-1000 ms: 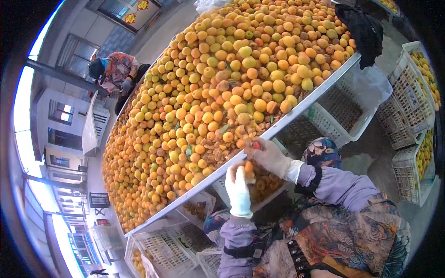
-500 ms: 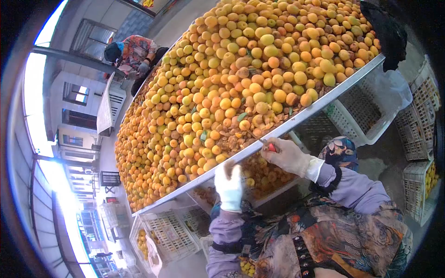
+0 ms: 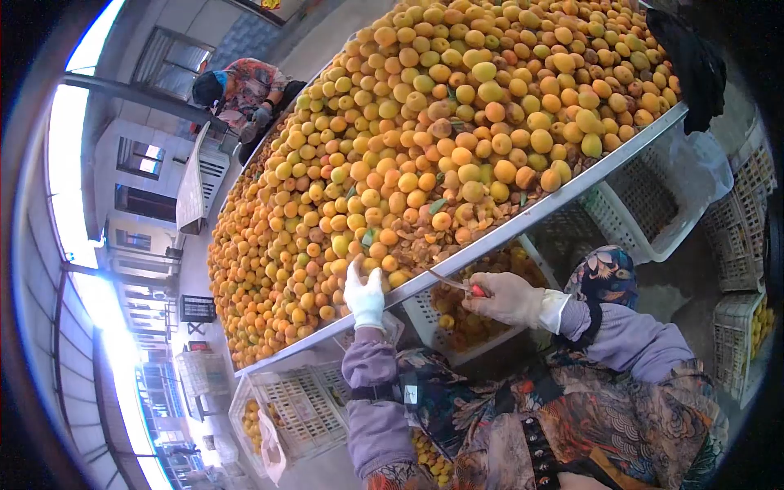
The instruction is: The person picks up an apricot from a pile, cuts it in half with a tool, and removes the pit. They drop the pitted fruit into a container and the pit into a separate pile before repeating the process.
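A large heap of yellow-orange fruit (image 3: pixel 408 147) lies on a metal-edged table (image 3: pixel 523 214). My left hand (image 3: pixel 364 296), in a white glove, reaches over the table edge to the near side of the heap, its fingertips at the fruit; whether it grips one is not clear. My right hand (image 3: pixel 508 298), also gloved, is closed around a knife (image 3: pixel 449 282) with a red handle, just outside the edge. The thin curved blade points left toward the table edge. Split fruit pieces (image 3: pixel 416 245) lie on the heap between the hands.
Below the edge stands a crate of cut fruit (image 3: pixel 462 353). White crates (image 3: pixel 298 412) stand at the lower left, others (image 3: pixel 629 204) at the right with a plastic bag. A black bag (image 3: pixel 694 69) hangs at the table's corner. Another person (image 3: pixel 249 90) works across the heap.
My left hand has moved left and up onto the fruit at the table edge. My right hand, with the knife, has shifted slightly down and right, away from the edge.
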`<state>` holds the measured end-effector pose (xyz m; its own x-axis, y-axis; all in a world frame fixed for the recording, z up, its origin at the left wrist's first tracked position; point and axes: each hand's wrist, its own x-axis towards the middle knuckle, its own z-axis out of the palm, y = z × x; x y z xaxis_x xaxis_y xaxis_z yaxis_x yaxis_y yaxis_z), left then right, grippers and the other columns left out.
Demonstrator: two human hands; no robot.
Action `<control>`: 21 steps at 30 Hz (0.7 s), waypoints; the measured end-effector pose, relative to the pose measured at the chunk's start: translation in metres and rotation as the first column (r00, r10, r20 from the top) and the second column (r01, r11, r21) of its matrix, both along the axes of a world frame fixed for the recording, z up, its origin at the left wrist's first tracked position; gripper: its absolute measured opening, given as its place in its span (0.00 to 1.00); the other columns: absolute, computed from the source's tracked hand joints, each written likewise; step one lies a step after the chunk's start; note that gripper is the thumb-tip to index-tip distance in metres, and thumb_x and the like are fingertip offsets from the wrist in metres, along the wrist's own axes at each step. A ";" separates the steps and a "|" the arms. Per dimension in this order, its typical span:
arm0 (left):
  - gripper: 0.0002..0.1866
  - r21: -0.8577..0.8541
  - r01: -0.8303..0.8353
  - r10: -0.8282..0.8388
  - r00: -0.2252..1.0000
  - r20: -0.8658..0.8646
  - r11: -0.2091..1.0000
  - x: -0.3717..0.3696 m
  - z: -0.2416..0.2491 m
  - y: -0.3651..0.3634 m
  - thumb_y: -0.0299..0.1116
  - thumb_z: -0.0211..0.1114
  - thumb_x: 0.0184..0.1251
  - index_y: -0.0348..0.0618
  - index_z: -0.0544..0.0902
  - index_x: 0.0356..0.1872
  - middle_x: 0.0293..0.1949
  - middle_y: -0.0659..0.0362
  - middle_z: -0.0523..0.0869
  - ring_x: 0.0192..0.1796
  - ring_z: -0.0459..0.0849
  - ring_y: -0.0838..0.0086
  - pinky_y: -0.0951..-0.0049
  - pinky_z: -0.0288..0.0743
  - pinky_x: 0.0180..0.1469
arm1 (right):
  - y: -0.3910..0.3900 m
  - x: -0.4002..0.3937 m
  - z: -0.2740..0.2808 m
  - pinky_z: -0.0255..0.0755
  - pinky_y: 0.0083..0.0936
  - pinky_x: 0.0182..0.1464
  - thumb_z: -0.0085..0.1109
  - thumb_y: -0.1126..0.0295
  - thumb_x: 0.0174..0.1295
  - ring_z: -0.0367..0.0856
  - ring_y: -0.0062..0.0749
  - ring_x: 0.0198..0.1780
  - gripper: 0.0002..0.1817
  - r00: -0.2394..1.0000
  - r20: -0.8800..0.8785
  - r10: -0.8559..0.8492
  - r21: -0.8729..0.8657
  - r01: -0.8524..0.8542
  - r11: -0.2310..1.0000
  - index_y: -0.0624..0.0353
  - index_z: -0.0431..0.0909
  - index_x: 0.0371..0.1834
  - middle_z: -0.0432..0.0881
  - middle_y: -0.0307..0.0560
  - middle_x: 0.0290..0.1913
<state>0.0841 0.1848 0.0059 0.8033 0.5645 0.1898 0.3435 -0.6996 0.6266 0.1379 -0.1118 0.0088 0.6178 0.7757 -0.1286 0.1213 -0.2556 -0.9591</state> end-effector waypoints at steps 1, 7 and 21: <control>0.21 -0.063 0.017 -0.010 0.994 0.110 0.998 -0.003 0.010 -0.009 0.26 0.61 0.59 0.35 0.73 0.55 0.51 0.53 0.78 0.52 0.76 0.72 0.75 0.70 0.54 | 0.001 0.000 -0.003 0.68 0.31 0.35 0.57 0.56 0.61 0.76 0.38 0.32 0.15 0.999 -0.040 -0.015 0.023 0.015 1.000 0.58 0.73 0.37 0.76 0.48 0.27; 0.23 -0.461 0.329 -0.111 0.892 0.438 0.824 -0.047 0.040 -0.070 0.26 0.57 0.66 0.34 0.65 0.61 0.55 0.50 0.72 0.55 0.75 0.63 0.64 0.70 0.61 | 0.010 -0.002 -0.007 0.68 0.27 0.35 0.56 0.55 0.63 0.73 0.29 0.29 0.16 0.936 -0.346 0.061 0.144 -0.012 0.990 0.59 0.72 0.38 0.75 0.43 0.26; 0.27 -0.867 0.474 0.073 0.869 0.489 0.155 -0.090 0.023 -0.152 0.40 0.56 0.68 0.36 0.63 0.63 0.51 0.53 0.76 0.50 0.76 0.67 0.65 0.69 0.57 | -0.014 -0.042 0.009 0.62 0.17 0.28 0.50 0.52 0.67 0.65 0.17 0.26 0.17 0.894 -0.390 0.222 0.262 -0.123 0.957 0.56 0.70 0.36 0.69 0.33 0.24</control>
